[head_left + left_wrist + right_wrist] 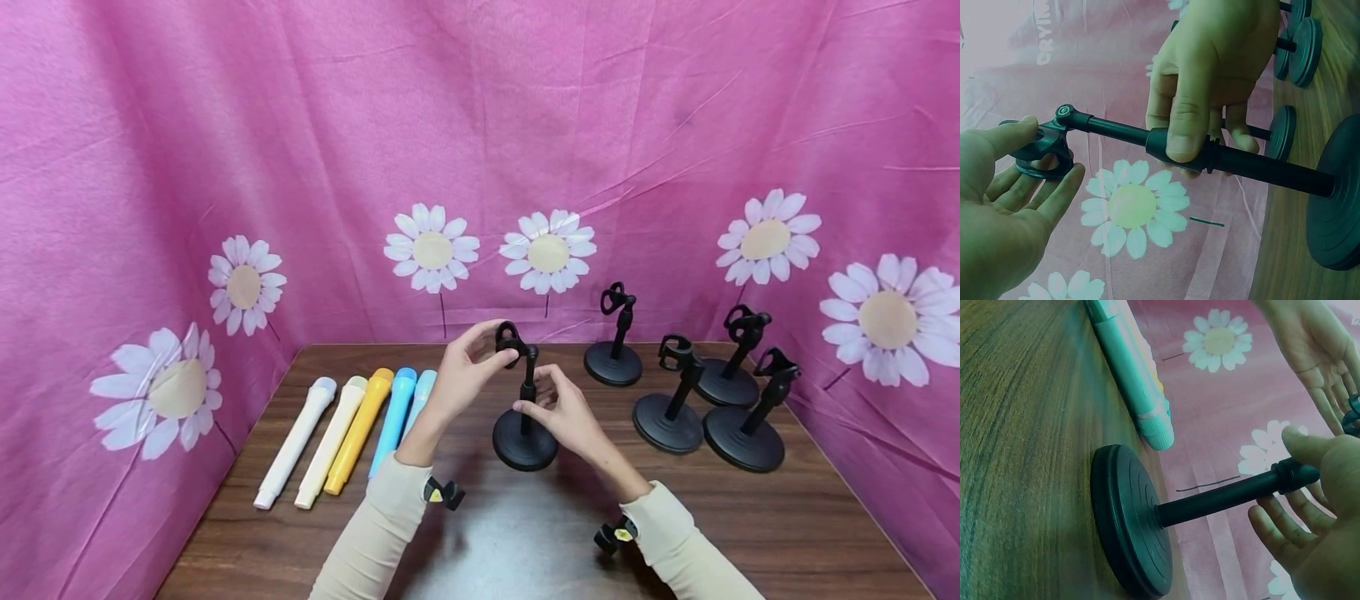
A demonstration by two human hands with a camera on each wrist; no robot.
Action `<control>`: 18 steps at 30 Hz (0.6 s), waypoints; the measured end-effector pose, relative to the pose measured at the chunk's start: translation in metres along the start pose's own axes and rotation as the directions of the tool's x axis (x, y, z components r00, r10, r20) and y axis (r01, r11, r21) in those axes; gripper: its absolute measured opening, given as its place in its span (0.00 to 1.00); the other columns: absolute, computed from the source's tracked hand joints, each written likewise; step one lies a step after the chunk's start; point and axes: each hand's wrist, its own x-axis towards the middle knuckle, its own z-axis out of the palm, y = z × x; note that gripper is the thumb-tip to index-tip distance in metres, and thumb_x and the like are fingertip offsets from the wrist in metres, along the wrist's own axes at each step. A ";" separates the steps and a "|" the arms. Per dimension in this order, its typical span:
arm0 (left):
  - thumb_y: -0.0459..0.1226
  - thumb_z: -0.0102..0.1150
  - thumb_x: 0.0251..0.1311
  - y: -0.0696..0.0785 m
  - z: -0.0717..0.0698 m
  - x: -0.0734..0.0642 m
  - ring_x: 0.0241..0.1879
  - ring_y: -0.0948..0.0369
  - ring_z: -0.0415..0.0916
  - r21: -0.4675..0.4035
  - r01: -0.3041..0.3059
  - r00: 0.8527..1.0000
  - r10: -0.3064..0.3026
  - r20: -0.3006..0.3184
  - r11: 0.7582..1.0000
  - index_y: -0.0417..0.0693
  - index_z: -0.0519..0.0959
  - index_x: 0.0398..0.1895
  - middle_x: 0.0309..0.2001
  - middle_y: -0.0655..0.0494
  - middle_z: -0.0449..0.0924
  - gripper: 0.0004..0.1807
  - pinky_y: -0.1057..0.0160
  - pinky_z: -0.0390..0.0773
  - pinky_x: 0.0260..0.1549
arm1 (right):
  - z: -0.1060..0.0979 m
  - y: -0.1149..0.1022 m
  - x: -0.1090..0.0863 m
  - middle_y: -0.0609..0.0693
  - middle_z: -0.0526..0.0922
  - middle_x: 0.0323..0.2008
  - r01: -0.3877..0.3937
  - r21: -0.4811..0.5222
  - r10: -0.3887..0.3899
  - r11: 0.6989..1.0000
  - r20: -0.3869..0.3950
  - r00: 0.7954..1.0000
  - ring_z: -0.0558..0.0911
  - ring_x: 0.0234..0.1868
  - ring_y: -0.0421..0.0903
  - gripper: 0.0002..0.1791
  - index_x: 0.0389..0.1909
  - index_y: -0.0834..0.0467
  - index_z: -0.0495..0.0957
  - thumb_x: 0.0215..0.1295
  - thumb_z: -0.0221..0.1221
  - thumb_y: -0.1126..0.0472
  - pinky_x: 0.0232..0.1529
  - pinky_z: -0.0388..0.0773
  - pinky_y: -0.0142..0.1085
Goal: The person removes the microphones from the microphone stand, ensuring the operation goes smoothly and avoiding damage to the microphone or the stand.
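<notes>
A black desktop microphone stand [525,446] is upright on the wooden table, its round base flat on the wood. My left hand [459,377] pinches the clip [1041,147] at its top between thumb and fingers. Around the collar of the pole [1272,172] is my right hand [564,414], thumb on the near side and fingers behind. In the right wrist view, the lower pole and ridged base [1132,519] show below that hand, with the left hand [1319,353] at the upper right.
To the left, several toy microphones lie side by side: white [296,442], cream [330,442], yellow [360,429] and blue ones [393,417]. Several more black stands [667,421] are grouped at the right, one [613,362] near the back edge. A pink flowered cloth [480,125] hangs behind.
</notes>
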 end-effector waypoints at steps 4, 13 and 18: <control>0.38 0.70 0.71 0.000 0.000 0.000 0.62 0.52 0.85 -0.001 0.003 1.000 -0.003 0.002 1.000 0.49 0.78 0.71 0.61 0.47 0.85 0.27 0.56 0.86 0.58 | 0.000 0.000 -0.001 0.51 0.87 0.43 0.007 -0.003 -0.007 1.000 -0.015 1.000 0.85 0.41 0.42 0.20 0.55 0.55 0.77 0.67 0.74 0.58 0.44 0.84 0.32; 0.38 0.69 0.71 -0.001 0.000 0.000 0.62 0.53 0.85 -0.010 -0.005 1.000 0.005 -0.001 1.000 0.52 0.78 0.71 0.61 0.48 0.85 0.26 0.56 0.86 0.59 | -0.002 0.000 0.001 0.54 0.90 0.53 0.069 0.043 -0.072 0.997 0.052 0.996 0.87 0.45 0.45 0.23 0.65 0.52 0.80 0.71 0.66 0.67 0.45 0.85 0.33; 0.37 0.69 0.71 0.000 0.000 0.000 0.61 0.53 0.85 -0.014 0.007 1.000 -0.007 -0.003 1.000 0.52 0.79 0.70 0.60 0.47 0.85 0.25 0.57 0.86 0.58 | -0.003 0.001 0.001 0.55 0.87 0.51 0.032 0.056 -0.034 0.998 0.028 0.999 0.86 0.45 0.45 0.31 0.66 0.54 0.72 0.65 0.75 0.59 0.45 0.84 0.32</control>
